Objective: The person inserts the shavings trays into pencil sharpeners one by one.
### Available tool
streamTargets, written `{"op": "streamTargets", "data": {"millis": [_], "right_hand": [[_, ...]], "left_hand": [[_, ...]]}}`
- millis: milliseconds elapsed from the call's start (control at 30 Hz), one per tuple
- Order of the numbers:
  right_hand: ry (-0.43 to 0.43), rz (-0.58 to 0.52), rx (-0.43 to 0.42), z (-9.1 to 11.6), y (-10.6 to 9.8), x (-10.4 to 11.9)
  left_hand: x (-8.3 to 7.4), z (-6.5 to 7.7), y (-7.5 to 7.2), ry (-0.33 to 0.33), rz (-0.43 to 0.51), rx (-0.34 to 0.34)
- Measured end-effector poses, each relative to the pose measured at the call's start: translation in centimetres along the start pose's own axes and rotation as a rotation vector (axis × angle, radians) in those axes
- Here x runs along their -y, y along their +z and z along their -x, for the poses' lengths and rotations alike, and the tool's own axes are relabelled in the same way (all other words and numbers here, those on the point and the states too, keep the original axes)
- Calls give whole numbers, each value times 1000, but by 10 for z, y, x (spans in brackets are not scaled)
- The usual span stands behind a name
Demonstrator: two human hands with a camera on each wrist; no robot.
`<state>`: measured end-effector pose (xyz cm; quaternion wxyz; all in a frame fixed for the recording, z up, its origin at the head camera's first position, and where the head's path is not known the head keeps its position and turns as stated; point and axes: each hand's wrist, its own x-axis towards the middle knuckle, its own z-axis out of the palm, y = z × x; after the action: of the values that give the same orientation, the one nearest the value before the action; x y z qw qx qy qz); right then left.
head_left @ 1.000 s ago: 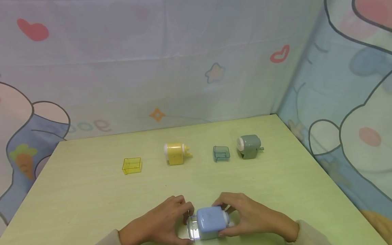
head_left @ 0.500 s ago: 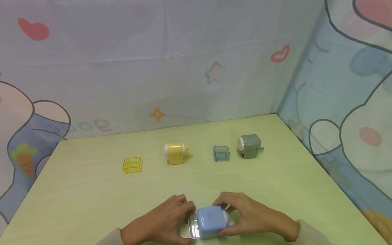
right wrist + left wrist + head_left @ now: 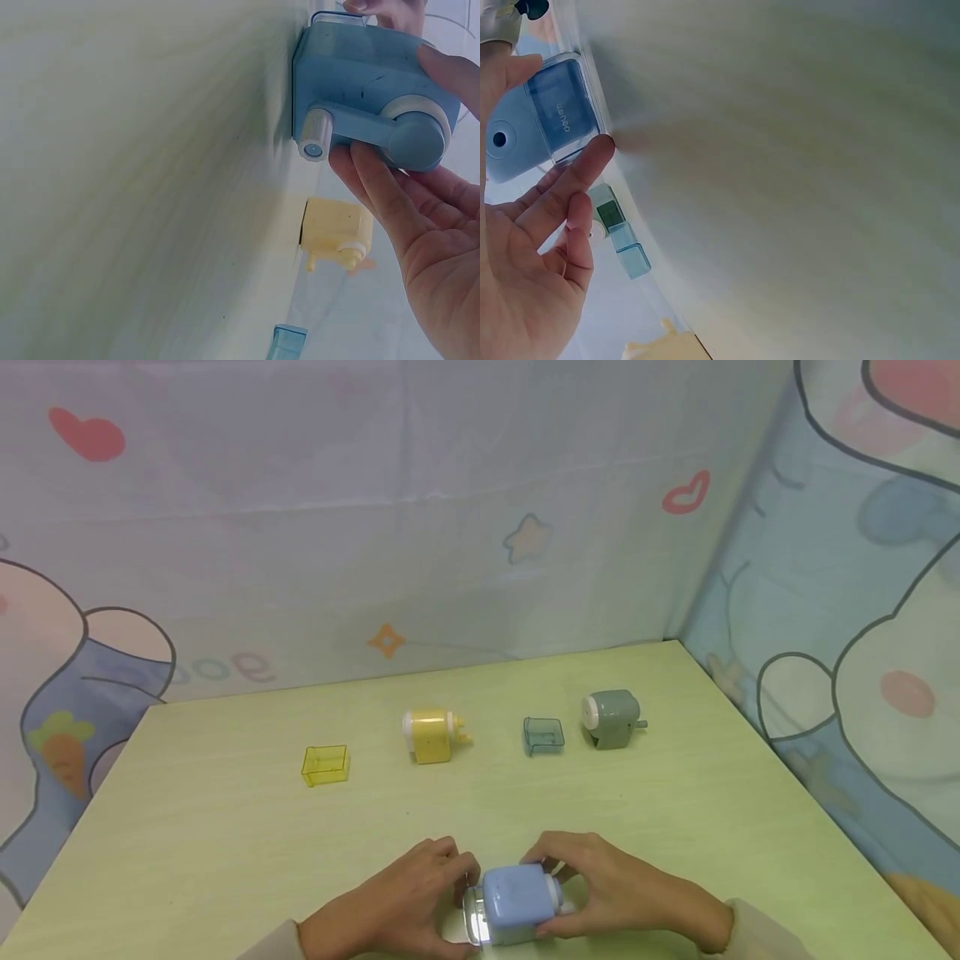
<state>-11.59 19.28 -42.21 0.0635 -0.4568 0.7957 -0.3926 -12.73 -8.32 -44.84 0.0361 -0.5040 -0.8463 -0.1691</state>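
A blue crank pencil sharpener lies near the front of the table, its crank facing right. At its left side a clear shavings drawer sticks partly out of the body. My left hand pinches the drawer's outer end between thumb and fingers. In the left wrist view, the index fingertip touches the drawer's edge. With thumb and fingers, my right hand grips the sharpener's body at the crank end. The drawer's inner end is hidden in the body.
Farther back stand a yellow sharpener and a grey-green sharpener. A yellow transparent drawer and a teal transparent drawer lie apart from them. A printed cloth hangs behind the table.
My left hand and the clear drawer have shifted slightly right, nearer the blue body. My right hand and the sharpener body look almost unmoved.
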Motion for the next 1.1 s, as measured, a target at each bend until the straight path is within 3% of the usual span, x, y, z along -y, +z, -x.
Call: {"op": "streamTargets", "data": {"millis": [967,1100], "right_hand": [[-11,7,-10,1,1,0],[2,7,-5,1,2,1]], "left_hand": [[-6,-6,3,-12,23,1],[-7,-7,3,-25,59,16]]}}
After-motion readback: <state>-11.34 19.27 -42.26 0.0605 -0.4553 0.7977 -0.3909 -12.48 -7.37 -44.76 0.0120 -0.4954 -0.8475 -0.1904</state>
